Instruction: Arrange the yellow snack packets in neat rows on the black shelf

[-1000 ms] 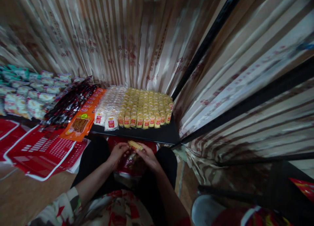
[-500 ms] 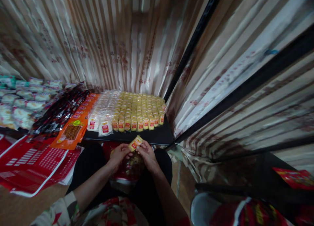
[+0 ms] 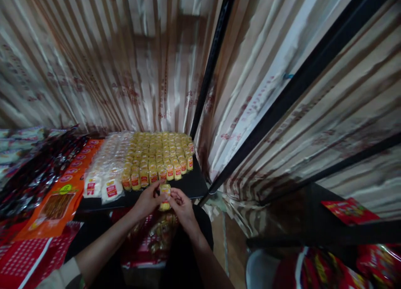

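At the shelf's (image 3: 191, 186) front edge, I have left hand (image 3: 148, 201) and right hand (image 3: 183, 207) pinching a pack (image 3: 165, 189), seemingly to steady it; rows (image 3: 156, 157) on the shelf stand tight, likely for support.

Yellow packet (image 3: 164, 191) now upright

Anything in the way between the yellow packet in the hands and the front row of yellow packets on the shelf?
No separate object shows between them. The left hand, holding the yellow packet, has its fingertips close below the front row in view; the right hand is at the packet's other side.
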`<state>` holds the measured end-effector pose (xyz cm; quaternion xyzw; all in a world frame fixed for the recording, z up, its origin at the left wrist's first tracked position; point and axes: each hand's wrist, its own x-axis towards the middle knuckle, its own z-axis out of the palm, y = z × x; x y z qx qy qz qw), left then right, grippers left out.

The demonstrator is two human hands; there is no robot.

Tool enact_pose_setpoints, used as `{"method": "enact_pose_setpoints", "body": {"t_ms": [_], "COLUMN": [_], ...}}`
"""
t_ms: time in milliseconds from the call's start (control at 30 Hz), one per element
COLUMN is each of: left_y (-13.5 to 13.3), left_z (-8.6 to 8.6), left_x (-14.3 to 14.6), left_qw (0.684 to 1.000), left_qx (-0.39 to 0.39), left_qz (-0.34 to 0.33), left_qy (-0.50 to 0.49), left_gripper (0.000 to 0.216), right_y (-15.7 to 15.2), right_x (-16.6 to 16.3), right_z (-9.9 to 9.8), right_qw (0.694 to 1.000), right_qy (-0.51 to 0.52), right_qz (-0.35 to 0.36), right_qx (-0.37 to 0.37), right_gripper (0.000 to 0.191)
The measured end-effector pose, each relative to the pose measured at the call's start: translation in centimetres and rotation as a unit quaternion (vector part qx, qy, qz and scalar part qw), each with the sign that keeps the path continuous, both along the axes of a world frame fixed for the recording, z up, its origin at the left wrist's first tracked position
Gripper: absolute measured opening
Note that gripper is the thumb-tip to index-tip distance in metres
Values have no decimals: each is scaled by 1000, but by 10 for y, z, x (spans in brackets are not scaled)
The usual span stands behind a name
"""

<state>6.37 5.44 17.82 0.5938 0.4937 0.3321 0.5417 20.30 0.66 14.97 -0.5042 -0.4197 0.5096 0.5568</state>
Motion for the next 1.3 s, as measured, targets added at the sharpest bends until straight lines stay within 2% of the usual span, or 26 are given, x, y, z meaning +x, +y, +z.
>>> {"method": "enact_pose_setpoints", "body": {"t_ms": [100,200,300,367,500,633,767,933,1033,1133,1300], "left_y": [12,29,51,66,96,126,154,177,185,187,186], "left_z": [8,12,18,26,45,57,54,39,27,20,26], "left_x": [13,26,41,54,85,122,159,192,197,196,199], "left_qw": [999,998,999,999,995,990,976,955,943,941,930], "left_qx": [38,55,38,41,87,135,201,244,261,257,254], "left_qz": [-22,-9,13,24,36,30,28,-14,-54,-63,-79], "left_qy": [6,-3,-13,-15,-14,-1,81,165,201,212,252], "left_gripper": [41,36,40,39,34,33,28,18,15,10,12], "right_y": [10,25,47,66,101,116,113,111,111,110,110], "right_x": [10,27,50,63,79,79,77,79,80,80,80], "right_z": [-2,-6,-10,-14,-28,-43,-47,-44,-43,-44,-44], "right_qw": [999,992,963,937,912,903,889,886,889,887,887], "right_qy": [-35,-87,-190,-264,-348,-382,-409,-421,-419,-415,-410], "right_qz": [-14,-90,-185,-216,-204,-184,-186,-176,-172,-179,-186], "right_qx": [19,34,56,74,71,68,94,78,75,89,98], "right_gripper": [39,44,51,54,56,57,53,53,53,54,56]}}
